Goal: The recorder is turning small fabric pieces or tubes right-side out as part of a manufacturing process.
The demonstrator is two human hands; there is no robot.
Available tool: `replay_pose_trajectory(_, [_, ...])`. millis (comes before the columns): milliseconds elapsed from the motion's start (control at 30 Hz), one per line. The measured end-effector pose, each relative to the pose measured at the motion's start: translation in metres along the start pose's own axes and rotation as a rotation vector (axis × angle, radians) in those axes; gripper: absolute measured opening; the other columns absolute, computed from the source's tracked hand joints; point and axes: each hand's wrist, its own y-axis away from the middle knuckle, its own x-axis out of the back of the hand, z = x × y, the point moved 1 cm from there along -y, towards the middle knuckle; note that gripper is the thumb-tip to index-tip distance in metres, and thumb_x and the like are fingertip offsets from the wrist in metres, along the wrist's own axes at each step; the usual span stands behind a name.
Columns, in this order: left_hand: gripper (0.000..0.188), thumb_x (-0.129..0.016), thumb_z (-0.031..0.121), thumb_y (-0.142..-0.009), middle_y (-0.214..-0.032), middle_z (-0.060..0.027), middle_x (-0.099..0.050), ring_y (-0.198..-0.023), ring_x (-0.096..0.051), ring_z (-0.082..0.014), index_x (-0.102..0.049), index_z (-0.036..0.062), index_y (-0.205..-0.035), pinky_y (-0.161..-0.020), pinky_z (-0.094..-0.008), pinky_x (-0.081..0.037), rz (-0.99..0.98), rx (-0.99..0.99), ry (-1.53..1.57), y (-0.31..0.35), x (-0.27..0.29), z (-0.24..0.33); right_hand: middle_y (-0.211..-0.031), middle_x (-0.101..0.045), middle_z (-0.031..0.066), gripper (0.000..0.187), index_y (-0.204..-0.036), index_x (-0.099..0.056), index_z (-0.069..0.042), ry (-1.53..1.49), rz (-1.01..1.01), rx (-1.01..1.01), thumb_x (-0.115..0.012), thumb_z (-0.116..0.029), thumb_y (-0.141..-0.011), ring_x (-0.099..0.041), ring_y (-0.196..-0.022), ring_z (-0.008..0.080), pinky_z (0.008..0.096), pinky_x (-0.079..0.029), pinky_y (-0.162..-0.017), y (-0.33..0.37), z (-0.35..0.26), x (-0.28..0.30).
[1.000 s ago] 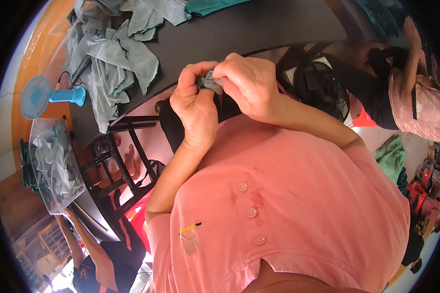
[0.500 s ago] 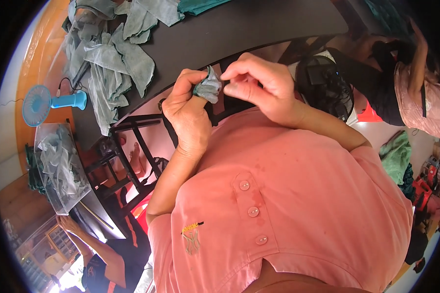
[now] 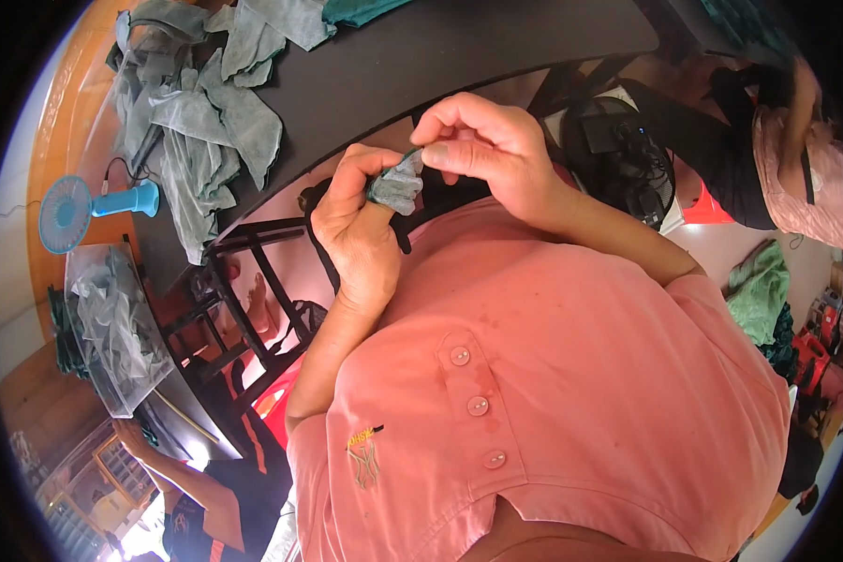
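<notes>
A small bunched piece of grey-green cloth (image 3: pixel 398 187) with a darker green edge is held in front of my chest. My left hand (image 3: pixel 356 206) pinches it between thumb and fingers, its folds sticking out to the right. At the cloth's upper right edge, the thumb and index finger of my right hand (image 3: pixel 487 150) are pressed together. Whether a needle or thread is between those fingertips is too small to make out. Both hands hover just off the near edge of the dark table (image 3: pixel 384 70).
Grey-green cloth pieces (image 3: pixel 206 122) lie heaped at the table's left, beside a small blue fan (image 3: pixel 66 214). A clear plastic bin (image 3: pixel 117 328) of cloth stands left. Co-workers sit at lower left and right. A black round tray (image 3: pixel 618 155) holds dark items at right.
My right hand has come in to the cloth's edge, its fingertips now touching or nearly touching it. My left hand has tilted the cloth slightly. The co-worker at lower left has shifted a hand.
</notes>
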Motion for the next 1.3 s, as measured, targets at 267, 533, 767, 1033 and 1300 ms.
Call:
replay_pose_trajectory(267, [0.025,-0.051,-0.012,-0.079,-0.084,-0.0012,-0.056,-0.074,-0.052,-0.0077,-0.064,-0.0047,-0.098,-0.066,-0.0207,-0.043,0.041,0.159,0.005,0.005,-0.004,0.007,-0.076,-0.060,0.0027,0.005,-0.086,-0.061,-0.003,0.273,-0.085,0.276,-0.065,-0.002,-0.085,-0.056,-0.064,0.0087,0.0262,-0.044,-0.057,-0.008,0.003,0.007])
replay_pose_trajectory(533, [0.027,-0.050,-0.013,-0.076,-0.083,-0.0023,-0.059,-0.075,-0.053,-0.0096,-0.066,-0.0059,-0.096,-0.068,-0.0214,-0.044,0.059,0.127,0.083,0.005,0.001,0.008,-0.079,-0.060,0.0042,0.013,-0.090,-0.059,-0.002,0.421,-0.224,0.478,-0.068,0.004,-0.082,-0.054,-0.062,0.0102,0.0243,-0.041,-0.054,-0.021,-0.007,0.003])
replay_pose_trajectory(767, [0.027,-0.044,-0.013,-0.071,-0.083,-0.0028,-0.060,-0.075,-0.052,-0.0093,-0.063,-0.0052,-0.088,-0.068,-0.0206,-0.042,0.265,-0.109,-0.155,-0.004,0.007,0.006,-0.077,-0.062,0.0063,0.021,-0.095,-0.061,-0.003,0.582,0.032,0.799,-0.072,0.003,-0.078,-0.056,-0.060,0.0135,0.0243,-0.042,-0.051,-0.022,-0.017,-0.012])
replay_pose_trajectory(1033, [0.017,-0.054,-0.007,-0.078,-0.078,0.0010,-0.062,-0.069,-0.051,-0.0050,-0.066,-0.0031,-0.089,-0.063,-0.0200,-0.042,0.353,-0.230,-0.188,-0.008,-0.003,0.008,-0.068,-0.059,0.0020,0.030,-0.086,-0.059,-0.006,0.603,0.050,0.956,-0.058,0.009,-0.060,-0.057,-0.052,0.0208,0.0321,-0.043,-0.046,-0.027,-0.004,-0.037])
replay_pose_trajectory(1300, [0.016,-0.059,-0.011,-0.079,-0.090,0.0010,-0.058,-0.079,-0.049,-0.0065,-0.063,-0.0013,-0.091,-0.072,-0.0187,-0.039,0.197,-0.102,-0.097,0.000,0.004,0.008,-0.063,-0.056,0.0025,0.026,-0.086,-0.058,-0.005,0.471,0.002,0.744,-0.057,0.012,-0.066,-0.051,-0.050,0.0115,0.0241,-0.042,-0.047,-0.035,-0.012,-0.024])
